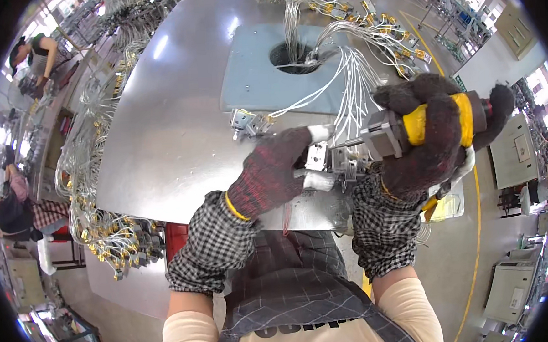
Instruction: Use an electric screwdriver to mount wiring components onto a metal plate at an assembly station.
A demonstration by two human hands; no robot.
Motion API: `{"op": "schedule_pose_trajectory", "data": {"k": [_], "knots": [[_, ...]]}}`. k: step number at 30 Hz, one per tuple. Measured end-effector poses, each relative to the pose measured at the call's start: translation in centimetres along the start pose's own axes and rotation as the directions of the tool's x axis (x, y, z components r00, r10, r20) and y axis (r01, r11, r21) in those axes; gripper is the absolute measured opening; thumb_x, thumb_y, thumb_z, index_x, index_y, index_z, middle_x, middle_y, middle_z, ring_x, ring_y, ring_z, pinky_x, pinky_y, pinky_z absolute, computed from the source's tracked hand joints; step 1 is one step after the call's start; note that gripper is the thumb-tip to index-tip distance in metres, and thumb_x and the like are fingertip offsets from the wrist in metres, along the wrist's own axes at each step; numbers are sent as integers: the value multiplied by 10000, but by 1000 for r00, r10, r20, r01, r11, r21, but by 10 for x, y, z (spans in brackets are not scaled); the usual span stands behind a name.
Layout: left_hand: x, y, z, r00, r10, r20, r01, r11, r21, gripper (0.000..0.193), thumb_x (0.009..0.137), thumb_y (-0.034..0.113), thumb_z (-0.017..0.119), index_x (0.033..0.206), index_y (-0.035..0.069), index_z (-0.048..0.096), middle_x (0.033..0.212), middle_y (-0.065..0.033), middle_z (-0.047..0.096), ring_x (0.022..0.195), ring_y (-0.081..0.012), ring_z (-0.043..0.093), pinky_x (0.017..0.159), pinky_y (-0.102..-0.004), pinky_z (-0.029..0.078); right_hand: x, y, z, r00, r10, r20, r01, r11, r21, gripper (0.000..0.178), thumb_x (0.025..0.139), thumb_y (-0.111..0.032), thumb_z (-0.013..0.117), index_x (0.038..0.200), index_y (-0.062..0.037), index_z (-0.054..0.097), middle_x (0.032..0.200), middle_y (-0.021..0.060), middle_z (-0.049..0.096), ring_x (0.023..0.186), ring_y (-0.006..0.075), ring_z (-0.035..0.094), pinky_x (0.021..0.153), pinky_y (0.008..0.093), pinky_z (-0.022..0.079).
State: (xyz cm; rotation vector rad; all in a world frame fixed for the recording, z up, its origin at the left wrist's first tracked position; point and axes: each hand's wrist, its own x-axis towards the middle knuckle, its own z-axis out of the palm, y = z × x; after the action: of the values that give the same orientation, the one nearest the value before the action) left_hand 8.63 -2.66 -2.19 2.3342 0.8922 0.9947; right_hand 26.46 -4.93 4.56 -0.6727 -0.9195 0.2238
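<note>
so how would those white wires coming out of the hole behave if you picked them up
The white wires would probably be floppy, since they droop in loose curves. They may tangle, as many thin strands run close together near the hole. Lifting them could tug the yellow-marked connectors, which look attached to strand ends.
</note>
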Motion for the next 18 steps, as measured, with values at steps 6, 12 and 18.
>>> {"op": "schedule_pose_trajectory", "data": {"k": [6, 12, 18], "knots": [[-7, -9, -14, 980, -187, 70, 189, 982, -29, 679, 683, 447, 843, 1169, 46, 590, 976, -140, 647, 896, -318, 663, 790, -419, 530, -13, -9, 17, 984, 117, 135, -137, 979, 154, 758, 859, -54, 649, 1482, -146, 227, 921, 163, 648, 725, 238, 667, 608, 417, 603], [7, 11, -19, 897, -346, 275, 306, 935, 178, 625, 737, 417, 800, 1203, 65, 580, 1014, -144, 666, 956, -306, 667, 815, -410, 522, -26, -4, 24, 981, 56, 188, -81, 989, 125, 772, 850, -9, 689, 1465, -155, 247, 939, 173, 646, 751, 237, 676, 656, 393, 606], [-10, -7, -29, 994, 89, -66, -83, 993, 86, 628, 722, 266, 818, 1258, 60, 562, 1268, -185, 576, 1219, -357, 523, 1009, -467, 429, -34, 16, 17, 976, 14, 216, -38, 993, 109, 752, 860, -6, 681, 1463, -149, 254, 943, 182, 647, 746, 233, 675, 677, 392, 604]]}}
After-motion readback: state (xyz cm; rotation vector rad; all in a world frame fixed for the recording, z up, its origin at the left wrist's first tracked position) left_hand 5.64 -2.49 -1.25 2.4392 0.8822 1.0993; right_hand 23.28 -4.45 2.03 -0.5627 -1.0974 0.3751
